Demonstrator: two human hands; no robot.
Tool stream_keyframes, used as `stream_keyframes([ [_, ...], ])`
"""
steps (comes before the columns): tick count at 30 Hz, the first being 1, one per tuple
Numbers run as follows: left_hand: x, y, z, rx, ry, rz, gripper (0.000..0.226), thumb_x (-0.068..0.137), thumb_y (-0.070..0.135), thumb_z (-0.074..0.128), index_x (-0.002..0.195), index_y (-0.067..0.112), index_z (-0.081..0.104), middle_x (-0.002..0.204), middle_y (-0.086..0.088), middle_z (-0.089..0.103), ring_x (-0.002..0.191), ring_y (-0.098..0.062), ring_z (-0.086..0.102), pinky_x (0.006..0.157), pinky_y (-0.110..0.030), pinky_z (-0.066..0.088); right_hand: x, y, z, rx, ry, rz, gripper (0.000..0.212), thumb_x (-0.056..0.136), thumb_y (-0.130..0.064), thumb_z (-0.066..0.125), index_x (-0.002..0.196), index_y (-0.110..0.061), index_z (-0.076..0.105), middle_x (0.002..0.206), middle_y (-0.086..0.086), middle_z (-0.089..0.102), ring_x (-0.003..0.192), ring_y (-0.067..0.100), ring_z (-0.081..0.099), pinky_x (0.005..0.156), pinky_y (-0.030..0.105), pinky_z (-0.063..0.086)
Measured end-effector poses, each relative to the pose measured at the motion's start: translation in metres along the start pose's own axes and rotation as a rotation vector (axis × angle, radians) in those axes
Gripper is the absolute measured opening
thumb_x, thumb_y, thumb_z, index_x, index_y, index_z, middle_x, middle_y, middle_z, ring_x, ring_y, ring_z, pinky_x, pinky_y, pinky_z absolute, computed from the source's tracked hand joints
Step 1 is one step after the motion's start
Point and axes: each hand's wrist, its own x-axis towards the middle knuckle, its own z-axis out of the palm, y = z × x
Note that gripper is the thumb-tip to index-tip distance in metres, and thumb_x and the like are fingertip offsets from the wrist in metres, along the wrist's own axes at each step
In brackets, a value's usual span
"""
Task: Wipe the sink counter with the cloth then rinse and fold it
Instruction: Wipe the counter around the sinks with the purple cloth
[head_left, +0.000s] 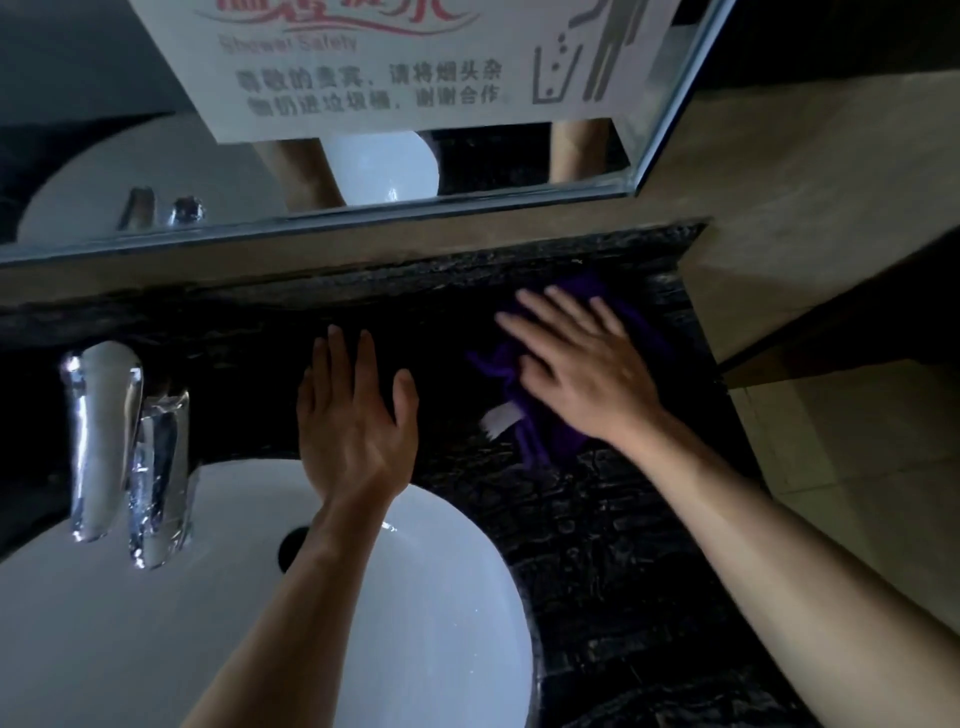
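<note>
A purple cloth (535, 426) with a white tag lies spread on the dark marbled sink counter (587, 525), to the right of the basin. My right hand (576, 364) presses flat on the cloth, fingers straight and spread, covering most of it. My left hand (353, 415) rests flat on the bare counter just behind the basin rim, fingers straight, a short gap left of the cloth. The white round basin (441, 597) sits at lower left with its dark drain partly hidden by my left forearm.
A chrome faucet (98, 441) and lever stand at the basin's left rear. A mirror (363, 156) with a white notice runs along the back wall. The counter ends at the right against a beige tiled wall (805, 208).
</note>
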Motion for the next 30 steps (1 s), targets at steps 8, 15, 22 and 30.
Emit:
stream_keyframes([
  [8,-0.001,0.003,-0.001,0.012,0.022,0.010,0.066,0.103,0.047,0.027,0.150,0.006,0.046,0.159,-0.022,0.038,0.149,-0.037,0.034,0.120,-0.049,0.026,-0.017,0.019,-0.006,-0.053,0.071,0.607,0.049,0.100,-0.052,0.033,0.148,-0.044,0.042,0.161,0.001,0.034,0.151,0.037,0.025,0.119,0.064,0.017],
  [15,-0.001,-0.002,0.000,0.013,0.049,0.032,0.067,0.104,0.049,0.026,0.148,0.005,0.048,0.157,-0.023,0.041,0.146,-0.038,0.038,0.118,-0.050,0.030,0.019,-0.102,0.014,-0.012,0.008,0.111,0.049,0.096,-0.054,0.039,0.144,-0.047,0.048,0.152,0.007,0.045,0.139,0.046,0.036,0.113,0.061,0.028],
  [22,-0.001,-0.002,-0.003,0.005,0.010,0.022,0.072,0.102,0.052,0.020,0.153,0.006,0.041,0.162,-0.020,0.035,0.151,-0.036,0.030,0.122,-0.049,0.024,-0.011,0.044,-0.014,-0.026,-0.089,0.043,0.050,0.103,-0.056,0.024,0.151,-0.050,0.034,0.164,-0.015,0.030,0.152,0.020,0.026,0.123,0.052,0.016],
  [30,0.000,0.003,0.001,0.038,0.060,0.034,0.068,0.101,0.048,0.028,0.149,0.002,0.046,0.157,-0.025,0.039,0.147,-0.040,0.036,0.119,-0.051,0.028,-0.061,0.038,-0.014,-0.038,-0.022,0.342,0.055,0.097,-0.058,0.031,0.152,-0.050,0.035,0.167,-0.003,0.027,0.154,0.037,0.021,0.121,0.059,0.020],
])
